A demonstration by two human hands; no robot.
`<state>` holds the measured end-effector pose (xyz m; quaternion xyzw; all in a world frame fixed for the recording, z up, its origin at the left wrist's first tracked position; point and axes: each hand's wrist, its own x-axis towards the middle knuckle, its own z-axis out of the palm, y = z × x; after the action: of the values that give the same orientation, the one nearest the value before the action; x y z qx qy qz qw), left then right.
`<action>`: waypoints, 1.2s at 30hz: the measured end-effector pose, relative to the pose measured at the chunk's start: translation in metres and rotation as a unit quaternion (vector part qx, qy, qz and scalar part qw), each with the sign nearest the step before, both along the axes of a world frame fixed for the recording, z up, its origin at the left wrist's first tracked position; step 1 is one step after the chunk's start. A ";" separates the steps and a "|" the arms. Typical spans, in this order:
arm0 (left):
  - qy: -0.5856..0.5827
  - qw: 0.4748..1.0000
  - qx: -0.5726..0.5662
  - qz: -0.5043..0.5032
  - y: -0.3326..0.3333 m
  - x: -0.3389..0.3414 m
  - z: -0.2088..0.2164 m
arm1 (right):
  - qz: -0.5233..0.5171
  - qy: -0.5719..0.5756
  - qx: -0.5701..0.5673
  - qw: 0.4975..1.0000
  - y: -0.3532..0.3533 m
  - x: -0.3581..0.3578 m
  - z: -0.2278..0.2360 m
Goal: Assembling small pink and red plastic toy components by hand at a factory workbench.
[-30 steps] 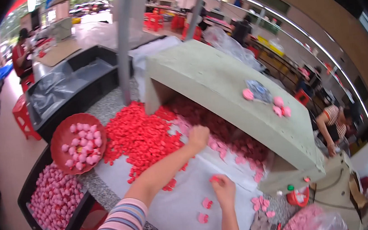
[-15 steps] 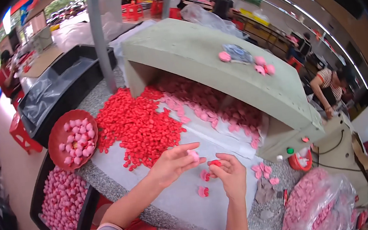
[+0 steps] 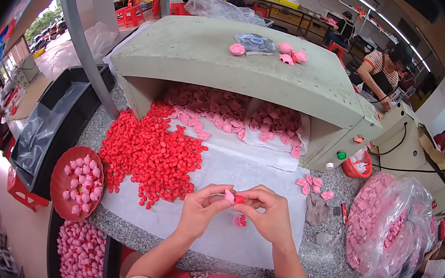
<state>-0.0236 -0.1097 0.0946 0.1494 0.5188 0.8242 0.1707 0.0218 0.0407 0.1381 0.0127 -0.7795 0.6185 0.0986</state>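
Above the white sheet [image 3: 212, 239], my left hand [image 3: 202, 211] pinches a small pink rubbery piece [image 3: 229, 196] between thumb and fingertips. My right hand [image 3: 266, 211], also closed, grips a small red piece [image 3: 239, 198] right against the pink one. Whether the two pieces are joined, I cannot tell. Just under my fingers, a pink-and-red piece [image 3: 239, 221] lies on the sheet, partly covered by my right hand. A big heap of small red pieces [image 3: 153, 155] spreads beyond my left hand.
A pale green machine housing [image 3: 213, 57] arches over many pink pieces [image 3: 220, 114]. At left stand a red bowl [image 3: 56, 186] of pink-and-red balls and a black crate [image 3: 53, 268] of more. A plastic bag [image 3: 374, 220] of pink pieces sits at right. A co-worker [image 3: 385, 71] bends over beyond.
My hands have come together, bringing the red piece against the pink one. One of the two pink-and-red pieces on the sheet is now out of sight. The whole view has shifted slightly.
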 end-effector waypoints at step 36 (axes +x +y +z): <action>-0.161 0.980 0.031 -0.115 0.005 0.015 -0.005 | -0.119 -0.019 0.085 0.989 -0.011 0.028 -0.014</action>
<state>-0.0088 -0.1043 0.0895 0.0787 0.4382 0.8282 0.3404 0.0502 0.0300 0.1240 -0.0833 -0.8272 0.5337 0.1551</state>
